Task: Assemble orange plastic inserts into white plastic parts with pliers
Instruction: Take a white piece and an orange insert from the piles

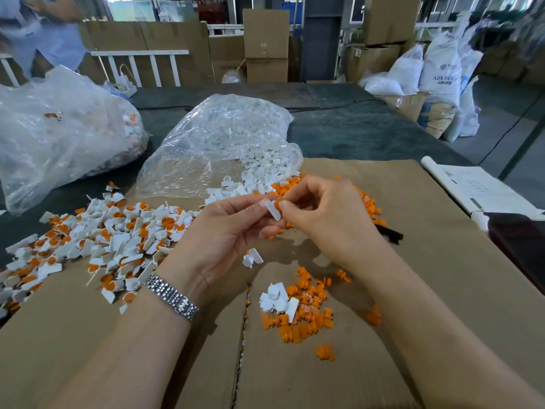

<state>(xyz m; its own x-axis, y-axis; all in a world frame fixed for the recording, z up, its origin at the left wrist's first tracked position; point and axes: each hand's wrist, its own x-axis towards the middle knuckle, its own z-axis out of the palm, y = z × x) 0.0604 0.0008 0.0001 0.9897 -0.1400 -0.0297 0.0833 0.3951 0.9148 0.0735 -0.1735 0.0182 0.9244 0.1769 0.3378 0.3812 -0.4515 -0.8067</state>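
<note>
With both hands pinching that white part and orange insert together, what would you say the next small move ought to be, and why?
Probably press the orange insert further into the white part. The left hand pinches the white part while the right hand holds the insert at its top end, and orange still shows outside the white, so it looks unseated. The dark tool beside the right wrist lies untouched.

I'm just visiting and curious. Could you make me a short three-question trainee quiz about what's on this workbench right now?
1. True or false: the left hand wears a metal watch.
2. What do both hands hold between them? A) pliers B) a white part with an orange insert C) a bag
3. Which side holds the pile of finished pieces?

Key: 1 true; 2 B; 3 the person's left.
</note>
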